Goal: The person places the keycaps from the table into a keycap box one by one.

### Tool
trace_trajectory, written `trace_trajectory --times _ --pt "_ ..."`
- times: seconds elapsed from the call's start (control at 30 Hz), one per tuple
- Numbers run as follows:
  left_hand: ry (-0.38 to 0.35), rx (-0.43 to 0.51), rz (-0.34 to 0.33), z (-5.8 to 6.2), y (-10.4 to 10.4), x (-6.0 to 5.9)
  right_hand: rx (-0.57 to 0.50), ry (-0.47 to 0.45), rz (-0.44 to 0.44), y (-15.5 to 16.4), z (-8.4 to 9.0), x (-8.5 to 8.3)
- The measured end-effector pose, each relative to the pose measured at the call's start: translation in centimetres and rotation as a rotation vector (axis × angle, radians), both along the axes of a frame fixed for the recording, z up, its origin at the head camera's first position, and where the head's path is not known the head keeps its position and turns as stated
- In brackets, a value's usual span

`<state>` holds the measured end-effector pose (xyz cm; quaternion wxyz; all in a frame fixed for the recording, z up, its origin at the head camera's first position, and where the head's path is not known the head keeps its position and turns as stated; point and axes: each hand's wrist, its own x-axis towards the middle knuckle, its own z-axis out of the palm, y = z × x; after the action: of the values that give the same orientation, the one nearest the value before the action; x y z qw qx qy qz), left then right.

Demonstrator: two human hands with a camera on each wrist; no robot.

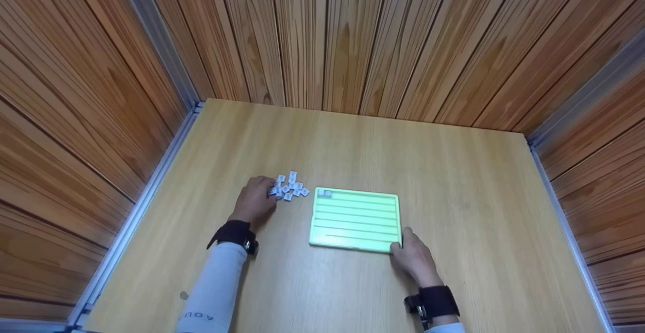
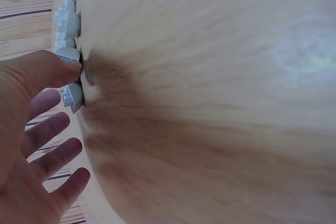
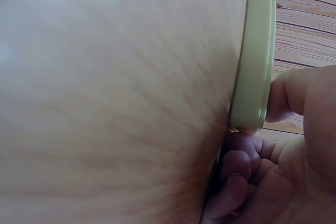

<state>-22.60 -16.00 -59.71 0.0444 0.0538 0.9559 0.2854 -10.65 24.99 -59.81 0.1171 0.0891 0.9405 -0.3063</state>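
Observation:
A light green board (image 1: pixel 355 219) with several raised ridges lies flat on the table. My right hand (image 1: pixel 414 257) grips its near right corner; in the right wrist view the thumb rests on top and the curled fingers meet the edge (image 3: pixel 254 51). Left of the board is a loose pile of small white tile-like pieces (image 1: pixel 292 186) with dark marks too small to read. My left hand (image 1: pixel 254 199) is at the pile's left side. Its thumb touches one piece (image 2: pixel 67 53) while the other fingers spread loosely. Whether a piece is pinched is not shown.
A small greyish piece (image 1: pixel 325 193) sits in the board's top left row. The wooden table (image 1: pixel 453 182) is bounded by wood-panel walls (image 1: pixel 342 41) at the back and sides, with metal rails (image 1: pixel 146 207) along the side edges. A small dark spot (image 1: pixel 184 295) shows near the left sleeve.

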Motion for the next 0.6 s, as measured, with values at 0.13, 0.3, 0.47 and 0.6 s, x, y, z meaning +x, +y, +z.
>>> trace_trajectory --times 0.13,0.3,0.47,0.6 --pt "-0.026 0.001 0.02 -0.15 0.01 0.05 0.007 -0.012 -0.005 -0.01 -0.02 -0.02" --pt "-0.014 0.002 0.026 -0.31 0.13 -0.03 0.01 -0.017 -0.007 -0.08 0.1 0.0" --pt "0.004 0.01 0.021 -0.38 0.23 -0.11 -0.001 -0.018 -0.007 -0.08 0.06 -0.03" --pt "0.01 0.005 0.01 -0.34 0.33 -0.2 0.002 -0.009 -0.004 -0.04 -0.01 -0.02"
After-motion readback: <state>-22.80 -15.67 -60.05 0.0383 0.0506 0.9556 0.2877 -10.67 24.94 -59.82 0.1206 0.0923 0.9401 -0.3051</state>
